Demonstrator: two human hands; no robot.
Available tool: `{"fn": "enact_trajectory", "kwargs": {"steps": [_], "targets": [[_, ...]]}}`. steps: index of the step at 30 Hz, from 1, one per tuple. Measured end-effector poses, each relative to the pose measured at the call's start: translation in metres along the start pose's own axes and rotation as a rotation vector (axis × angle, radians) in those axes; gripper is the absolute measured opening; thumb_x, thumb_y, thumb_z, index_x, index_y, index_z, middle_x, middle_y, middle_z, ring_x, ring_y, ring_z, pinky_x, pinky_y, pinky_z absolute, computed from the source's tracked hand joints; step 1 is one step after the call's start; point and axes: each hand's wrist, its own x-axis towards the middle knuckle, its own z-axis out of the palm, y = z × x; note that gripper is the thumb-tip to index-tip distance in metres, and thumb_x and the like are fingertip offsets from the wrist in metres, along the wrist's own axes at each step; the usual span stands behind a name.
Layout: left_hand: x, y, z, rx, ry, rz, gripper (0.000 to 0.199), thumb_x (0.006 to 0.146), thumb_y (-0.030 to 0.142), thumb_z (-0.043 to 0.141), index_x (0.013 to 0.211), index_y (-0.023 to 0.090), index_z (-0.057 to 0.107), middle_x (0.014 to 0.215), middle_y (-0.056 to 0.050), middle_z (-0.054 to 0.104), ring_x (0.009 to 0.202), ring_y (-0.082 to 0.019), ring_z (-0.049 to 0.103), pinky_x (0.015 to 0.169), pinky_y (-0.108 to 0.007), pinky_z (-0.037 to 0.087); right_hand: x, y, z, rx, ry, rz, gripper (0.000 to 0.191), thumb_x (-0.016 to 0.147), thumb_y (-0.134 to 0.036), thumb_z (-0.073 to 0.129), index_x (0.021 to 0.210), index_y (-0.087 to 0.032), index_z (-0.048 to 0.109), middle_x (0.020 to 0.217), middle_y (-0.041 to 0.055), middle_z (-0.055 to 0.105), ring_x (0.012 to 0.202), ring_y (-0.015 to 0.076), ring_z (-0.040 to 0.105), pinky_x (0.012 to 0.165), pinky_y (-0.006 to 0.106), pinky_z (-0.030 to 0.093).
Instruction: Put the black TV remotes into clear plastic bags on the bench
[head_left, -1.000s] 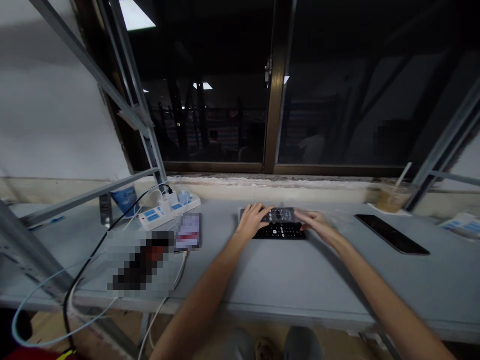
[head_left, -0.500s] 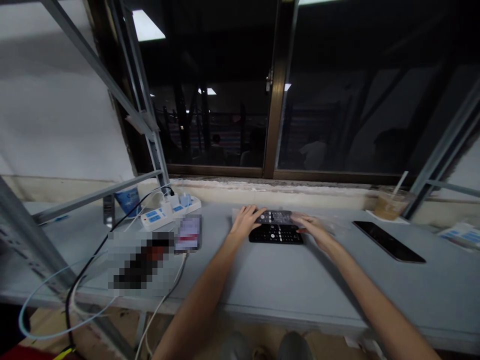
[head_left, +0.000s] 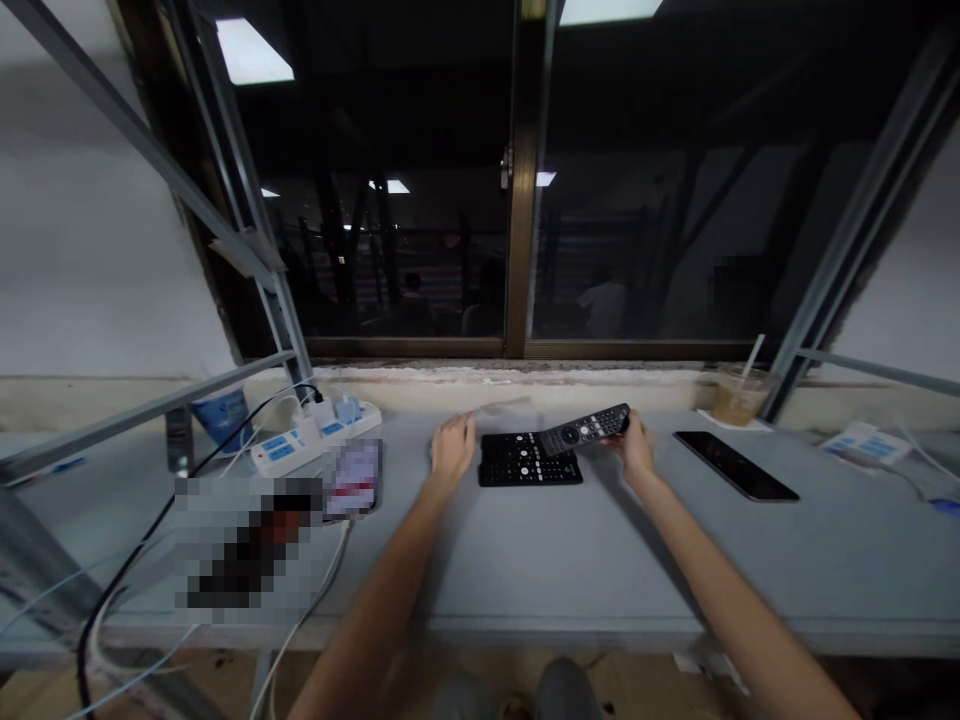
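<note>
My right hand grips one end of a black remote control, raised and tilted with its buttons facing up. Its far end overlaps more black remotes lying side by side on the grey table. Left of these, my left hand has its fingers together, closed on what looks like clear plastic film. The film is faint and blurred, and trails to the right from the fingertips.
A phone with a lit screen and a white power strip with cables are on the left. To the right lie a dark phone and a drink cup with a straw. Metal rack posts flank the table.
My hands have moved apart. The right hand has lifted a remote and tilted it, while the left has moved left off the remotes with the plastic film. The view has shifted slightly.
</note>
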Motion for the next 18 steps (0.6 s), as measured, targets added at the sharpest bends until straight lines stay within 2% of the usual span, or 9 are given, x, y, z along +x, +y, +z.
{"fn": "enact_trajectory", "kwargs": {"steps": [3, 9, 13, 16, 18], "targets": [[-0.002, 0.002, -0.001, -0.038, -0.062, -0.148, 0.047, 0.094, 0.034, 0.017, 0.107, 0.019, 0.060, 0.103, -0.009, 0.065, 0.096, -0.020, 0.060, 0.081, -0.030, 0.041, -0.005, -0.001, 0.001, -0.063, -0.030, -0.002, 0.038, 0.071, -0.050, 0.049, 0.093, -0.021, 0.059, 0.065, -0.0007, 0.065, 0.059, 0.0155, 0.060, 0.049, 0.025, 0.047], [-0.005, 0.010, 0.000, -0.020, -0.131, -0.169, 0.050, 0.093, 0.042, 0.021, 0.098, 0.018, 0.064, 0.096, -0.010, 0.068, 0.093, -0.022, 0.062, 0.079, -0.031, 0.043, -0.029, -0.004, 0.013, -0.229, -0.371, -0.009, 0.029, 0.067, -0.044, 0.056, 0.079, -0.018, 0.061, 0.059, 0.0005, 0.062, 0.047, 0.0120, 0.054, 0.038, 0.020, 0.038], [-0.005, 0.012, 0.000, 0.018, -0.116, -0.162, 0.049, 0.093, 0.039, 0.020, 0.097, 0.017, 0.064, 0.097, -0.011, 0.067, 0.091, -0.022, 0.062, 0.078, -0.031, 0.043, -0.038, -0.007, 0.020, -0.280, -0.472, -0.026, 0.022, 0.072, -0.036, 0.050, 0.087, -0.021, 0.056, 0.058, -0.0026, 0.057, 0.038, 0.0098, 0.049, 0.034, 0.021, 0.038], [-0.005, 0.013, 0.001, 0.028, -0.109, -0.152, 0.048, 0.093, 0.038, 0.020, 0.097, 0.017, 0.064, 0.095, -0.011, 0.067, 0.091, -0.022, 0.062, 0.078, -0.031, 0.043, -0.043, -0.011, 0.021, -0.290, -0.513, 0.001, 0.025, 0.076, -0.033, 0.044, 0.097, -0.023, 0.053, 0.066, -0.0016, 0.057, 0.041, 0.0120, 0.055, 0.036, 0.023, 0.043], [-0.005, 0.013, 0.002, 0.027, -0.111, -0.148, 0.048, 0.093, 0.038, 0.021, 0.097, 0.017, 0.064, 0.096, -0.011, 0.067, 0.091, -0.021, 0.062, 0.078, -0.031, 0.043, -0.047, -0.015, 0.019, -0.310, -0.603, 0.006, 0.027, 0.077, -0.034, 0.045, 0.100, -0.023, 0.053, 0.076, 0.0013, 0.060, 0.047, 0.0130, 0.059, 0.039, 0.024, 0.047]]}}
